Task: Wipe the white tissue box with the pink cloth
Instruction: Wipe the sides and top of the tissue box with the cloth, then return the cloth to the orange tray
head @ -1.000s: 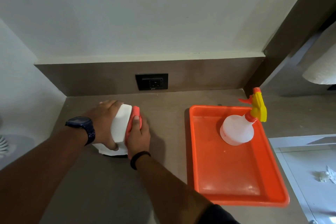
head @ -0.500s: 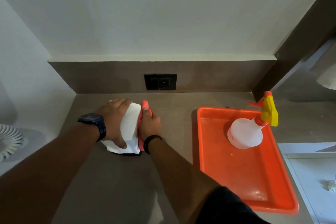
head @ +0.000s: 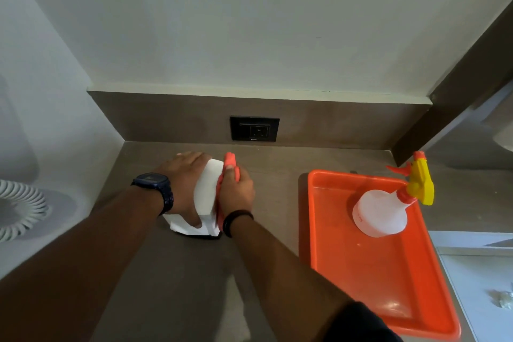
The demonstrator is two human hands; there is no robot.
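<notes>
The white tissue box (head: 206, 194) sits on the brown counter, left of centre. My left hand (head: 184, 186), with a dark watch on its wrist, clasps the box's left side and top. My right hand (head: 236, 191) presses the pink cloth (head: 229, 165) flat against the box's right side. Only the cloth's upper end and a thin strip along the box show; the remainder is under my palm.
An orange tray (head: 374, 286) lies to the right with a white spray bottle (head: 381, 212) with a yellow and orange trigger head standing in it. A black wall socket (head: 254, 129) is in the backsplash. A white coiled cord (head: 19, 208) lies at the far left.
My right hand with the cloth has slid along the box's right side, first toward me, then a little away. My left hand keeps its hold. The camera has tilted slightly.
</notes>
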